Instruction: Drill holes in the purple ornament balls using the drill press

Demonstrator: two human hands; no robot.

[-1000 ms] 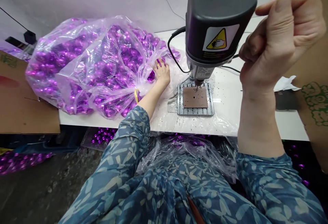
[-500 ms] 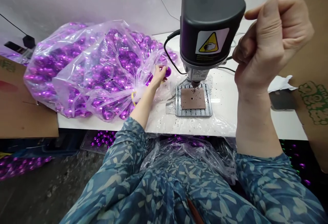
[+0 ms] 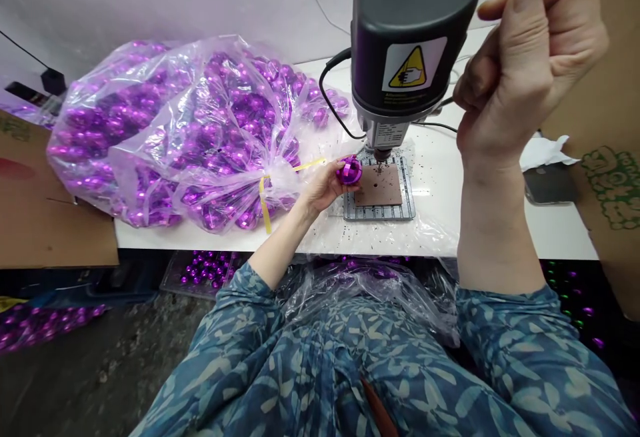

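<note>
A faceted purple ball [image 3: 349, 170] is pinched in the left hand [image 3: 325, 187] just beside the drill bit [image 3: 381, 155], where fingertips could be caught if the lever gripped by the right hand [image 3: 520, 70] is pulled early.

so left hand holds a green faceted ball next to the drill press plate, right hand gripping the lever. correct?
Not quite: the faceted ball is purple, not green, as the head view shows. The left hand holds it beside the drill press plate; the right hand grips the lever.

left hand [image 3: 320, 190] holds purple ball [image 3: 349, 170] by drill plate [image 3: 379, 185] | right hand [image 3: 525, 63] fisted on lever
</note>
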